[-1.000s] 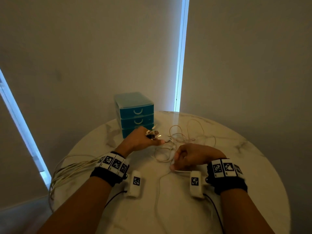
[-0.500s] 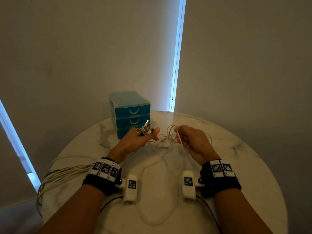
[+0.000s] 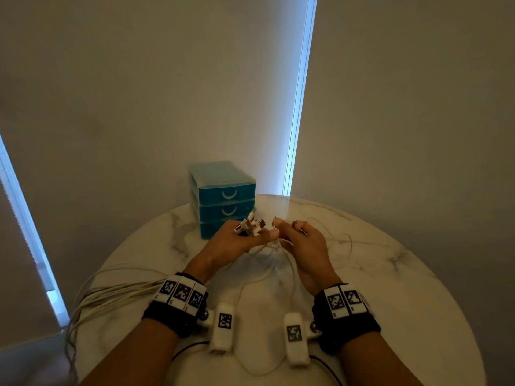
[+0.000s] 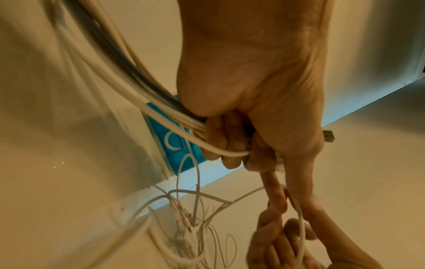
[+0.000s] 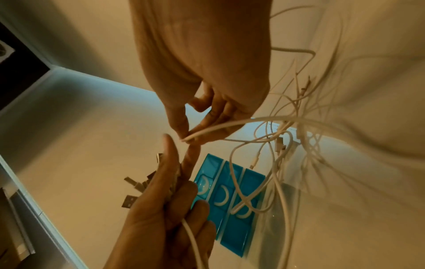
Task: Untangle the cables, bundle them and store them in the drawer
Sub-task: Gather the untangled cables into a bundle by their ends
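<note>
Several white cables lie tangled [image 3: 315, 240] on the round marble table [image 3: 390, 288]. My left hand [image 3: 259, 232] grips a bundle of thick white cables [image 4: 161, 116], its fingers [image 4: 220, 142] curled round them and its index finger stretched out. Their USB plugs [image 3: 249, 227] stick up above the fist. My right hand [image 3: 278, 227] pinches the end of one thin cable [image 5: 207, 130] between thumb and forefinger, right at the left index fingertip. A teal three-drawer unit [image 3: 223, 196], all drawers closed, stands just behind the hands.
The bundle's long loops [image 3: 111, 291] hang over the table's left edge. More loose strands [image 3: 264, 358] run toward me between my wrists. A wall with two bright window slits stands close behind the table.
My right hand left the table top, rose with a thin cable and came up against the left fingertips. The left hand lifted slightly, still holding the plugs.
</note>
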### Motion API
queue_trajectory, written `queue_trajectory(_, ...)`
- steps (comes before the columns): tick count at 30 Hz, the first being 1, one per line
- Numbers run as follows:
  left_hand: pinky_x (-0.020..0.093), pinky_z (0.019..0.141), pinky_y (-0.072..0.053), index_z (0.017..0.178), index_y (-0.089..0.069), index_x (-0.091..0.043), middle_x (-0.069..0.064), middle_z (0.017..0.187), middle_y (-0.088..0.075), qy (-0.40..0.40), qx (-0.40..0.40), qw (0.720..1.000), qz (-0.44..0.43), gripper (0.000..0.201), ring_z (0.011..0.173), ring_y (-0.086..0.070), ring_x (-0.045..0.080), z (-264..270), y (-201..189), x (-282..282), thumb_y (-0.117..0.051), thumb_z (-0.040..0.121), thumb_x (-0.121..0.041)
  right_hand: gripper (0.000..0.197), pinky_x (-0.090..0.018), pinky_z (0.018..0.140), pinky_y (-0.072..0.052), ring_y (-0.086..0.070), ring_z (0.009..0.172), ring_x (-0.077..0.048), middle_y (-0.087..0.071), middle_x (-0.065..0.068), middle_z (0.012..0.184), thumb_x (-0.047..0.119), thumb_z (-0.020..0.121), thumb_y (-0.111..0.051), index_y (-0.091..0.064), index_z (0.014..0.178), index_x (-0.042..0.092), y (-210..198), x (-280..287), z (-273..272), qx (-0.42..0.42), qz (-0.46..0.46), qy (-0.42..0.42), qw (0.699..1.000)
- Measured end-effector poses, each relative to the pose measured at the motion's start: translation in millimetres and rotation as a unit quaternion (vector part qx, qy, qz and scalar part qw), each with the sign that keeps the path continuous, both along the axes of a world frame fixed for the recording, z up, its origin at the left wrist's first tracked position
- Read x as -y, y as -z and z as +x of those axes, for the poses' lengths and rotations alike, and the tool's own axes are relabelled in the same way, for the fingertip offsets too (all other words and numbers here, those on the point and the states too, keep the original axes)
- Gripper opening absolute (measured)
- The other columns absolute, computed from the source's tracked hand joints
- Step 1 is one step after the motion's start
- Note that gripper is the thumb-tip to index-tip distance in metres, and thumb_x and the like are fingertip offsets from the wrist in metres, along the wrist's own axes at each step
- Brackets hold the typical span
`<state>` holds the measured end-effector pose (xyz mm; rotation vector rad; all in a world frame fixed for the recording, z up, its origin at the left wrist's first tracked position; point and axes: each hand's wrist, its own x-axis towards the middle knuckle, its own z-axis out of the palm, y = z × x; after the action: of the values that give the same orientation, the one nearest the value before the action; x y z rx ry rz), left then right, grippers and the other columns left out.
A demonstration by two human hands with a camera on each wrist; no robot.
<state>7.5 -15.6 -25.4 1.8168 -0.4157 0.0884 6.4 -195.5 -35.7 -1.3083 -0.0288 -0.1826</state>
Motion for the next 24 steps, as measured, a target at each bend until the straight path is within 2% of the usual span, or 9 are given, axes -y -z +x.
queue_trajectory(2, 0.043, 0.103, -0.059, 0.103, -0.085, -0.02, 0.001, 0.101, -0.083, -0.009, 0.008, 1.0, -0.025, 0.023, 0.102, -0.077, 0.018, 1.1, 0.1, -2.5, -0.082, 0.092, -0.04, 0.034, -0.055, 0.099, -0.061, -0.072, 0.112, -0.044, -0.076, -0.025, 0.107, 0.033, 0.087, -0.088, -0.066, 0.091, 0.009, 4.0, -0.1, 2.8, -0.01, -0.019, -0.006, 1.0)
queue_trajectory(5, 0.046, 0.103, -0.059, 0.104, -0.084, -0.018, 0.002, 0.102, -0.083, -0.06, 0.004, 0.995, -0.08, 0.019, 0.1, -0.078, 0.018, 7.5, 2.7, -5.4, -0.084, 0.092, -0.033, 0.042, -0.041, 0.095, -0.063, -0.076, 0.112, -0.027, -0.082, -0.003, 0.11, 0.049, 0.1, -0.07, -0.075, 0.115, 0.01, -1.3, 2.6, -0.6, -0.038, -0.077, -0.067, 0.994)
queue_trajectory(8, 0.045, 0.098, -0.061, 0.109, -0.083, -0.018, 0.004, 0.106, -0.083, -0.12, -0.034, 0.96, -0.252, 0.024, 0.103, -0.079, 0.02, 16.7, 3.0, -13.3, -0.088, 0.088, -0.029, 0.053, -0.045, 0.099, -0.062, -0.077, 0.109, -0.027, -0.081, -0.001, 0.115, 0.061, 0.102, -0.059, -0.073, 0.122, 0.013, -5.6, 11.2, -4.3, -0.056, -0.176, -0.171, 0.968)
queue_trajectory(10, 0.029, 0.073, -0.062, 0.109, -0.081, -0.017, -0.002, 0.084, -0.081, -0.17, -0.057, 0.935, -0.305, 0.027, 0.08, -0.076, 0.009, 21.0, 2.6, -17.6, -0.088, 0.088, -0.033, 0.046, -0.047, 0.102, -0.061, -0.076, 0.111, -0.03, -0.081, -0.006, 0.117, 0.048, 0.104, -0.065, -0.073, 0.122, 0.007, -3.0, 17.5, -6.9, -0.065, -0.227, -0.242, 0.941)
queue_trajectory(12, 0.016, 0.049, -0.047, 0.111, -0.079, -0.018, -0.015, 0.062, -0.068, -0.203, -0.067, 0.934, -0.287, 0.03, 0.056, -0.062, -0.001, 21.6, 3.9, -19.3, -0.085, 0.09, -0.038, 0.035, -0.041, 0.096, -0.062, -0.076, 0.105, -0.031, -0.079, -0.013, 0.119, 0.028, 0.105, -0.067, -0.069, 0.126, -0.001, 0.4, 22.5, -8.8, -0.056, -0.233, -0.302, 0.923)
queue_trajectory(14, 0.019, 0.053, -0.042, 0.111, -0.082, -0.021, -0.017, 0.061, -0.063, -0.187, -0.07, 0.947, -0.252, 0.035, 0.062, -0.056, 0.007, 22.2, 6.6, -20.0, -0.08, 0.092, -0.05, 0.03, -0.031, 0.085, -0.063, -0.075, 0.092, -0.023, -0.078, -0.019, 0.116, 0.015, 0.106, -0.064, -0.068, 0.128, -0.006, -2.3, 23.6, -9.3, -0.029, -0.163, -0.299, 0.94)
queue_trajectory(17, 0.024, 0.061, -0.038, 0.106, -0.086, -0.028, -0.015, 0.061, -0.059, -0.091, -0.073, 0.984, -0.132, 0.049, 0.065, -0.047, 0.007, 13.9, 3.6, -19.2, -0.063, 0.094, -0.07, 0.027, -0.022, 0.081, -0.064, -0.075, 0.092, -0.015, -0.077, -0.019, 0.113, 0.01, 0.105, -0.061, -0.07, 0.127, -0.004, -10.9, 22.0, -3.3, -0.002, 0.072, -0.201, 0.977)
queue_trajectory(20, 0.028, 0.063, -0.037, 0.107, -0.084, -0.027, 0.019, 0.08, -0.064, 0.058, -0.078, 0.995, -0.019, 0.054, 0.066, -0.044, 0.017, 2.6, -2.7, -18.6, -0.057, 0.097, -0.073, 0.023, -0.026, 0.091, -0.064, -0.077, 0.107, -0.018, -0.075, -0.018, 0.121, 0.008, 0.104, -0.064, -0.071, 0.122, -0.005, -13.4, 24.7, 4.0, -0.006, 0.264, -0.12, 0.957)
queue_trajectory(24, 0.021, 0.052, -0.033, 0.103, -0.084, -0.015, -0.002, 0.061, -0.038, 0.152, -0.087, 0.983, 0.058, 0.052, 0.056, -0.034, 0.011, -10.8, -9.8, -17.1, -0.057, 0.098, -0.059, 0.032, -0.028, 0.095, -0.062, -0.075, 0.119, -0.022, -0.074, -0.021, 0.131, 0.009, 0.106, -0.061, -0.064, 0.132, -0.008, -9.1, 26.0, 4.8, -0.01, 0.3, -0.078, 0.951)
